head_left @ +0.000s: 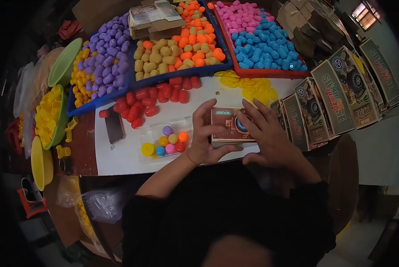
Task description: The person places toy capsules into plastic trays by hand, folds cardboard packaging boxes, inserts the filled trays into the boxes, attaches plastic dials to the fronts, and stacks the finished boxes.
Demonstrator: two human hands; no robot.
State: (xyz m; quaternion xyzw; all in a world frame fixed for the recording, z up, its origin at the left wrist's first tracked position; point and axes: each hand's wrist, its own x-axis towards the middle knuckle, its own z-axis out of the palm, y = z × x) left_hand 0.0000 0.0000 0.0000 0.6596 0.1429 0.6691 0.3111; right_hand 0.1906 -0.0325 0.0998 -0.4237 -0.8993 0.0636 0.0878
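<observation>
A small brown printed cardboard box (226,122) lies between my two hands on the white tabletop. My left hand (204,135) is curved around its left end, thumb along the near side and fingers at the far edge and top. Over the right end, my right hand (266,133) grips with its fingers across the top; its thumb is near the front. Left of the box, a clear plastic tray (148,133) contains small pieces in several colours, including yellow, purple, blue, pink, orange and red. Red capsule-shaped pieces (152,98) are heaped behind that tray.
Blue bins hold purple pieces (108,58) and tan and orange ones (164,53); a red bin (270,72) holds pink and blue ones. Yellow discs (255,89) lie behind my hands. Printed boxes (333,98) stand at right. A phone (115,125) and green bowl (62,133) are left.
</observation>
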